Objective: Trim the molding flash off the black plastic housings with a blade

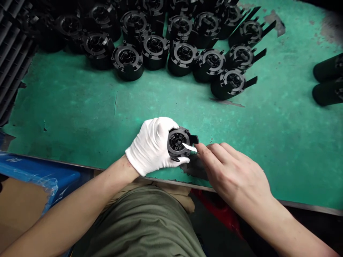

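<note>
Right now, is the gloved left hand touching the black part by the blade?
Touching. The head view shows the left hand curled around the side of that black part, no gap between.

Matt plastic, creased cloth, bright metal

The white glove (151, 144) is matt cloth, softly wrinkled. The black part (177, 141) it holds looks like smooth plastic with a dull sheen; the blade (189, 147) appears to be shiny, smooth metal. The standing black pieces (156, 45) look like plastic too, their rims glinting. The green tabletop (85, 107) is faintly glossy, rough where worn. The blue bin (64, 175) is glossy plastic, the olive garment (150, 225) matt cloth.
</note>
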`<state>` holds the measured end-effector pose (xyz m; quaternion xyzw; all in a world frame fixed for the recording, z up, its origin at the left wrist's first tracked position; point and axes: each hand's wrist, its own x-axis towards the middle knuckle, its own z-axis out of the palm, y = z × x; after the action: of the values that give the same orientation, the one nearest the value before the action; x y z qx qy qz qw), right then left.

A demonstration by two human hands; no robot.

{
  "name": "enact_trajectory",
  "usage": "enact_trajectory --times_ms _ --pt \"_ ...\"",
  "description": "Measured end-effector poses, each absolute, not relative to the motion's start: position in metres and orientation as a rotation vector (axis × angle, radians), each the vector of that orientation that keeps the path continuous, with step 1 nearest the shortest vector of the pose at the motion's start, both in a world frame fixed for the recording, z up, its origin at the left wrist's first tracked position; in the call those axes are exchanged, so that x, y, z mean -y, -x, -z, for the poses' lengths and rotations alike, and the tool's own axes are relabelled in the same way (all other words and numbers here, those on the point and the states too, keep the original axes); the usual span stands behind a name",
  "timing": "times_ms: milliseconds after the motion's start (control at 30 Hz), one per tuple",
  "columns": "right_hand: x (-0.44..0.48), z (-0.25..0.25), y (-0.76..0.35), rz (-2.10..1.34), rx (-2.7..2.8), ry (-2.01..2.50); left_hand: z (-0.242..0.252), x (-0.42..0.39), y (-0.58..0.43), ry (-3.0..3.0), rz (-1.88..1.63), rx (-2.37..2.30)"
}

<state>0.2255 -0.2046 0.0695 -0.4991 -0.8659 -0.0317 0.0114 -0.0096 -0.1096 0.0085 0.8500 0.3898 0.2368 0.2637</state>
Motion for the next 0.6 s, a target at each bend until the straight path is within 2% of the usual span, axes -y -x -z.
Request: enact_trajectory --times_ms 600 --pt "0.214 -0.064 -0.222 0.085 2.606 1.663 -0.013 0.108 0.007 -2.257 -0.629 -1.067"
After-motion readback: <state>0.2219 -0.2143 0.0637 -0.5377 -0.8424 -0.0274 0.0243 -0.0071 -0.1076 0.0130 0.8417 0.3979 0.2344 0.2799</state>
